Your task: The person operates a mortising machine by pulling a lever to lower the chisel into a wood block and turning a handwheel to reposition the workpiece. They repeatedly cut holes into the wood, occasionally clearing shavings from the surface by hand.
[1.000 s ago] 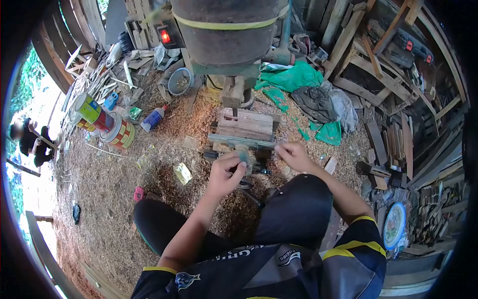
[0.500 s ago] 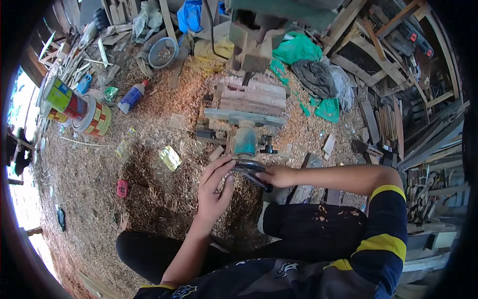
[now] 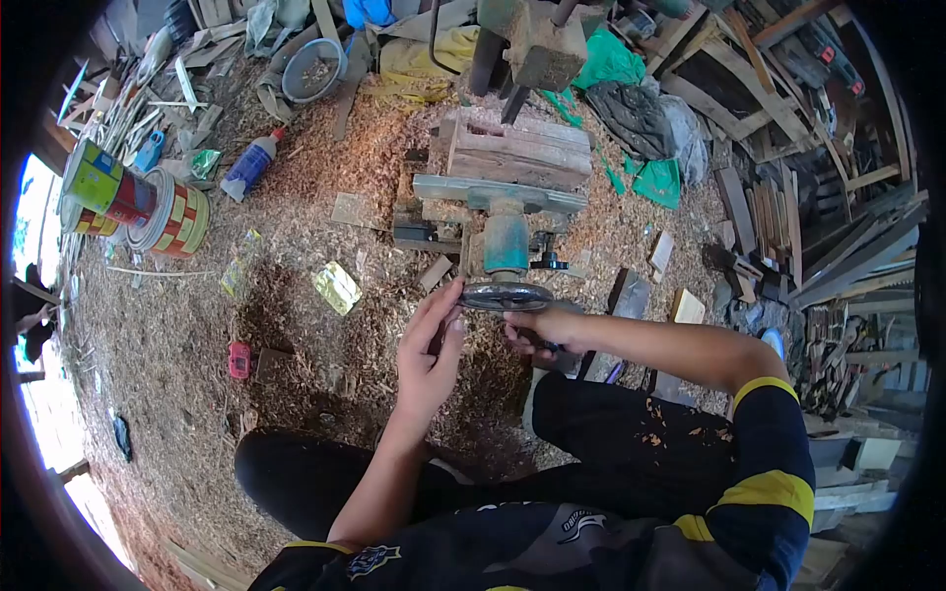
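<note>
In the head view, a dark metal handwheel [image 3: 505, 296] sits at the near end of a green machine shaft [image 3: 506, 244]. My left hand [image 3: 426, 355] rests its outstretched fingertips against the wheel's left rim, with the thumb apart below. At the lower right of the wheel, my right hand [image 3: 552, 329] has its fingers curled round the wheel's handle, which they mostly cover. Beyond the shaft, a metal vise jaw [image 3: 500, 193] stands against a wooden block [image 3: 522, 153] with a slot cut in its top. A chisel-like bit [image 3: 514, 102] points down from the machine head [image 3: 552, 54] near that block.
Wood shavings [image 3: 325, 177] cover the ground. To the left stand paint cans [image 3: 169, 219] and a glue-type bottle [image 3: 251, 167]. A grey basin [image 3: 315, 71] lies farther back. Stacked wood offcuts [image 3: 857, 266] line the right side, and green plastic [image 3: 657, 182] lies behind the machine.
The view has shifted, so the machine appears higher and slightly right. The handwheel has turned, and its handle has moved round under my right hand. My left hand stays at the rim.
</note>
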### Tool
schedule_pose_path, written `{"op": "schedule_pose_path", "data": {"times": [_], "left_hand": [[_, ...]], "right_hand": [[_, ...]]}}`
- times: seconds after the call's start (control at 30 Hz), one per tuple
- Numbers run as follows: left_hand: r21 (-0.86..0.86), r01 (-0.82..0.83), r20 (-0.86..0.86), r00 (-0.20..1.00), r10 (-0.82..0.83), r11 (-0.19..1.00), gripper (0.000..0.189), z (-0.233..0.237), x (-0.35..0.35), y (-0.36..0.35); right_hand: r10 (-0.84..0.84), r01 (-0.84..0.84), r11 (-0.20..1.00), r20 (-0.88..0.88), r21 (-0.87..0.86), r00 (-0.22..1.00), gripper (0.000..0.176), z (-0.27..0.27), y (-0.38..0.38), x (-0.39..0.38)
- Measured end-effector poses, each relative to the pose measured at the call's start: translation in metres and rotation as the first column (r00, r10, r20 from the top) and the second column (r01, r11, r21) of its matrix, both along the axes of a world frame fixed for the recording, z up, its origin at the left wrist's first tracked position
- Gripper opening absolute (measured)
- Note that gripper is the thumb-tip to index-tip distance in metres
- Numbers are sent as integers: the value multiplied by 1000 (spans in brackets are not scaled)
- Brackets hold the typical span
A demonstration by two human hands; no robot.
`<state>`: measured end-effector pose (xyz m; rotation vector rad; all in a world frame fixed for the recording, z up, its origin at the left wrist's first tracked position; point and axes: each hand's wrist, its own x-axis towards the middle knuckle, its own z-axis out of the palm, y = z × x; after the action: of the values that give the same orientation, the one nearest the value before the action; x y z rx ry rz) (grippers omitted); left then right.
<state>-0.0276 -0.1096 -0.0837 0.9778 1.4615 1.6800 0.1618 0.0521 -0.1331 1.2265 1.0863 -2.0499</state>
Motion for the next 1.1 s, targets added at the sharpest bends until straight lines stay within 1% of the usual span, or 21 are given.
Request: {"op": "schedule_pose_path", "data": {"times": [0.07, 0.13, 0.17, 0.2, 0.23, 0.27, 0.33, 0.43, 0.5, 0.6, 0.63, 0.7, 0.73, 0.83, 0.97, 1.03, 1.07, 1.1], "left_hand": [[4, -15, -1, 1000, 15, 1000, 42, -1, -2, 1], [-17, -35, -43, 998, 34, 999, 42, 0, -3, 0], [-12, -33, -45, 998, 32, 999, 42, 1, -3, 0], [-20, -40, -87, 995, 38, 999, 42, 4, -3, 0], [-27, -47, -129, 991, 43, 999, 41, 6, -3, -1], [-23, -44, -130, 991, 41, 999, 41, 10, -3, -1], [-74, -35, -95, 995, 28, 997, 41, 19, -2, -4], [-98, -10, -108, 994, 0, 995, 43, 22, -5, -6], [-117, -7, -142, 990, -10, 993, 44, 20, -6, -8], [-123, -3, -181, 983, -20, 992, 45, 21, -6, -9], [-110, -5, -190, 982, -16, 994, 45, 22, -6, -8], [-96, -5, -193, 981, -14, 995, 45, 23, -7, -6], [-90, -2, -193, 981, -15, 996, 46, 23, -8, -5], [-92, -1, -196, 980, -17, 996, 44, 24, -9, -4], [-120, -3, -213, 977, -23, 993, 43, 27, -10, -5], [-114, -10, -209, 978, -14, 993, 42, 25, -11, -4], [-115, -6, -210, 978, -18, 993, 42, 23, -11, -4], [-118, -5, -197, 980, -19, 993, 42, 21, -11, -5]], "right_hand": [[1, -1, 1000, -9, 27, 1000, 43, 2, -1, 0], [10, -9, 998, -18, 56, 1000, 43, 11, -4, -5], [6, -8, 994, 15, 108, 1000, 43, 14, -9, -9], [-1, -7, 987, 48, 159, 999, 42, 16, -12, -11], [-4, -3, 987, 46, 163, 999, 42, 15, -11, -10], [-19, 16, 990, 18, 142, 1000, 42, 13, -10, -8], [-34, 34, 992, -7, 121, 999, 42, 8, -9, -4], [-13, 9, 988, 29, 157, 1000, 42, 9, -7, -6], [-71, 68, 993, 37, 97, 997, 42, 12, -11, -9], [-64, 58, 994, 59, 94, 996, 42, 3, -7, -4], [-63, 57, 993, 57, 100, 996, 42, 2, -8, -3], [-48, 41, 986, 38, 164, 998, 41, -1, -10, -3], [-44, 28, 985, 92, 170, 995, 41, 17, -13, -12], [-55, 33, 982, 116, 184, 992, 43, 25, -16, -15], [-30, 13, 974, 74, 224, 997, 42, 21, -12, -10], [12, -87, 931, 206, 356, 978, 42, 42, -22, -24], [6, -92, 924, 228, 371, 974, 43, 45, -23, -26], [0, -86, 925, 226, 370, 974, 43, 38, -21, -21]]}}
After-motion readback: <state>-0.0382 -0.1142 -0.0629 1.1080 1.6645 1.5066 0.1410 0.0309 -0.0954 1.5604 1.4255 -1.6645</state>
